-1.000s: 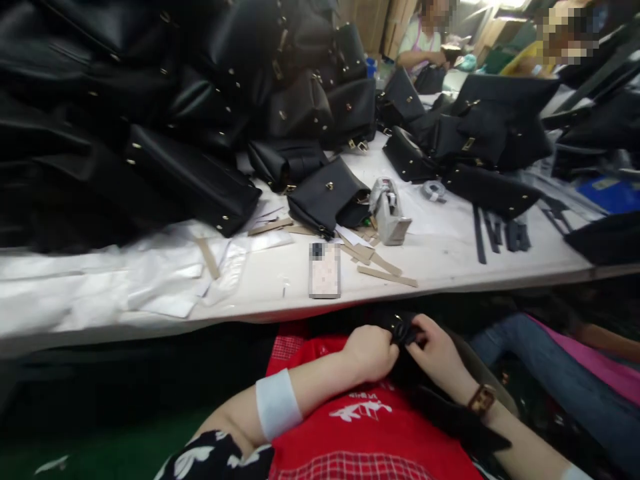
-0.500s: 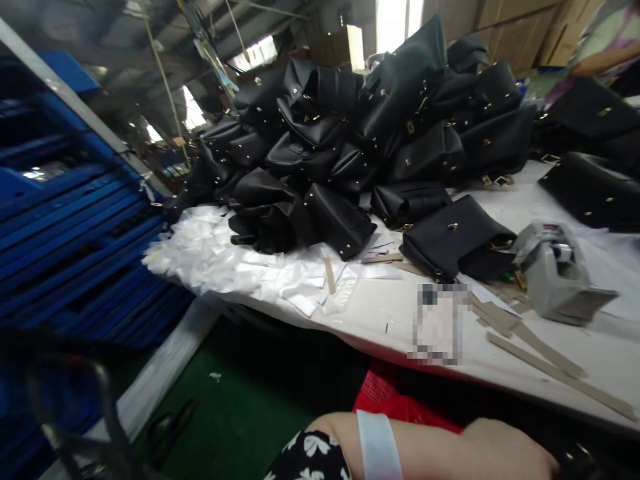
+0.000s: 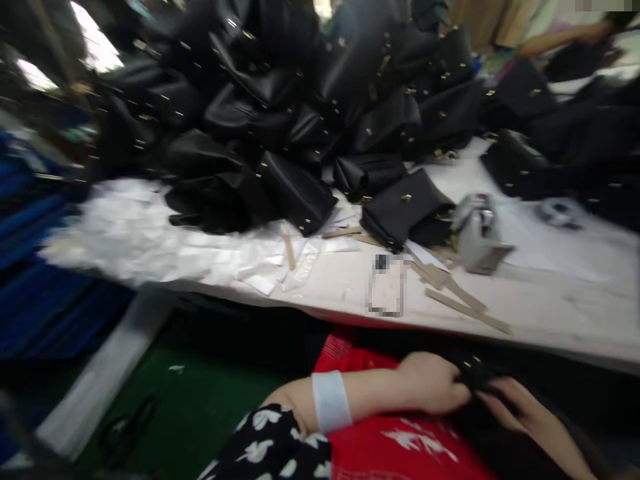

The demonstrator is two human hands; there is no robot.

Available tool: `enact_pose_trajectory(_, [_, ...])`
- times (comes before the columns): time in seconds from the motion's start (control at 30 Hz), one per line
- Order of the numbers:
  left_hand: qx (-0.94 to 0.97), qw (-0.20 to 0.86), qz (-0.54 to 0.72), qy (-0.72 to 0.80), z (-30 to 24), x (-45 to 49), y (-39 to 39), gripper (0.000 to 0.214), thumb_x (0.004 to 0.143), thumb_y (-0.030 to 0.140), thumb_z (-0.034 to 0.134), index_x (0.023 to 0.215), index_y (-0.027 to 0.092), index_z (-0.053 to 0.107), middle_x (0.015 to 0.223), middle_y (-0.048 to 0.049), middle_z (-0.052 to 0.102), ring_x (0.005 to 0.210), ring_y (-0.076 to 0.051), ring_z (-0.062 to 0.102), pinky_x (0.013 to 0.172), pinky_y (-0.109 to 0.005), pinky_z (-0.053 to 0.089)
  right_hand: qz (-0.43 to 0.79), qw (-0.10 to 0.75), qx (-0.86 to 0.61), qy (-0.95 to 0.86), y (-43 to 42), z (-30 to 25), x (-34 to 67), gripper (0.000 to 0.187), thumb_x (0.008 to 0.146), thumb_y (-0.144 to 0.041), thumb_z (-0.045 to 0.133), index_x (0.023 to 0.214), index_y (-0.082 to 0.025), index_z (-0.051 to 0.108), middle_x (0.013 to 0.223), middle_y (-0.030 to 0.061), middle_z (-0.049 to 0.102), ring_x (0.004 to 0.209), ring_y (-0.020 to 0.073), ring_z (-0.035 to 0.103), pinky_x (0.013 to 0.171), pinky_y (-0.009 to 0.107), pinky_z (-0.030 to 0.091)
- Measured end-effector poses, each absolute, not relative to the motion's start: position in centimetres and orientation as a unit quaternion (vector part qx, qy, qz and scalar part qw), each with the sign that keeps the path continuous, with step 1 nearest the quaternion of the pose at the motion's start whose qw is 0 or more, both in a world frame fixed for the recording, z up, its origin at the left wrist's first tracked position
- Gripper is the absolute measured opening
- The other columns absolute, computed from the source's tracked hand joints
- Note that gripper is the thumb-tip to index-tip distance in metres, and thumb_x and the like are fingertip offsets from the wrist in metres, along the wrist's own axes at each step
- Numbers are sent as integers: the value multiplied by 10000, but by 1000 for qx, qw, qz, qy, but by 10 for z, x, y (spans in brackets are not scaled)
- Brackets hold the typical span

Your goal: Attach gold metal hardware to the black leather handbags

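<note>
Both of my hands rest in my lap below the table edge, over a red apron. My left hand (image 3: 435, 383) is closed around a small black leather piece with gold studs (image 3: 475, 375). My right hand (image 3: 515, 403) grips the same black piece from the other side, its fingers curled on it. A white band circles my left forearm. The picture is smeared by head motion.
A white table (image 3: 550, 307) carries a large heap of black handbags (image 3: 280, 113), white paper sheets (image 3: 145, 240), a phone (image 3: 386, 285), a grey tape dispenser (image 3: 477, 233), brown card strips (image 3: 465, 307) and one bag lying apart (image 3: 405, 207). Blue racks stand at the left. Another person's arm shows at top right.
The view swung left to the blue racks, then back right and down. My hands are in sight again, still holding the black piece in my lap.
</note>
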State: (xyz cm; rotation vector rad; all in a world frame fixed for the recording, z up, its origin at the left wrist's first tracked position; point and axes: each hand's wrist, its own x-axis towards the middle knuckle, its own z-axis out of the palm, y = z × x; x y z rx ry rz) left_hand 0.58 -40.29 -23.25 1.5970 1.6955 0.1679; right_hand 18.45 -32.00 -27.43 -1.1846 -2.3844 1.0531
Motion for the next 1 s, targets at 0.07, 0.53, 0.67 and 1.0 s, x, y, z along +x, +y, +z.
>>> enact_pose_trajectory(0.07, [619,368,89,688,-234,3,-404,365,850,387,421,917,183,717,913,-88,744,823,-230,688,656,-280,505,385,86,-383,-835,-325,-258,197,320,831,-521,512,876,-251,676,890,71,682,859,238,645,808,349,535])
enact_pose_trajectory(0.53, [640,365,129,664,-258,8,-399,314,889,271,362,829,165,651,868,-100,713,828,-235,663,762,-314,478,270,8,-375,-887,-317,-253,204,288,866,-306,407,605,-200,466,822,69,565,805,162,558,735,263,465])
enact_pose_trajectory(0.67, [639,356,125,671,-256,8,-397,304,890,257,366,837,160,650,871,-102,716,834,-238,671,775,-320,482,203,-79,-381,-899,-319,-248,189,233,818,-269,493,630,-178,596,809,75,607,727,171,564,670,269,442])
enact_pose_trajectory(1.0, [652,352,102,664,-253,15,-406,300,894,246,382,863,144,661,906,-131,716,864,-257,676,802,-342,496,94,-188,-377,-902,-343,-234,172,225,842,-219,488,858,-133,695,870,157,707,791,261,651,682,321,447])
